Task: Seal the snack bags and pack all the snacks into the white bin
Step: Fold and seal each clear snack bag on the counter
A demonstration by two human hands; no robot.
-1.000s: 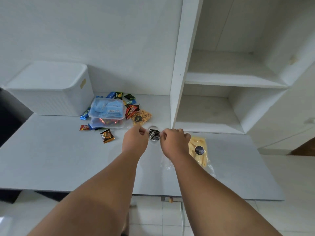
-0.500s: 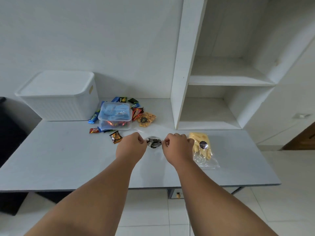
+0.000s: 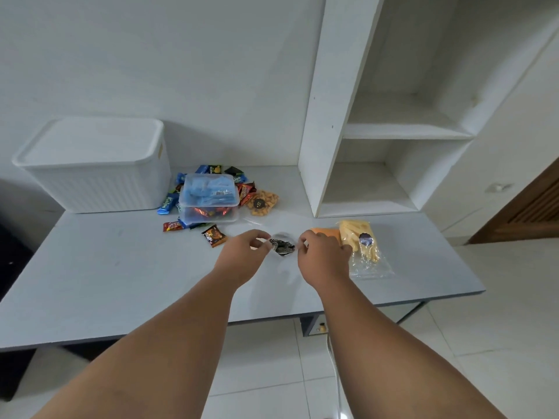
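Snack bag (image 3: 282,247) between left hand (image 3: 242,257), right hand (image 3: 321,261)

Room in a home, plain white wall, pale desk (image 3: 90,267) against it, built-in white shelving (image 3: 393,131) alongside, white tiled floor (image 3: 484,343), wooden louvred door (image 3: 532,213) at far right

On the desk (image 3: 106,282): bin (image 3: 96,176) just left of the tub (image 3: 208,192), loose packets (image 3: 168,204) crowding round it, nut bag (image 3: 261,202) at its right, small bag (image 3: 282,247) in front, stick bag (image 3: 361,243) farther right, maybe atop another packet (image 3: 325,231).
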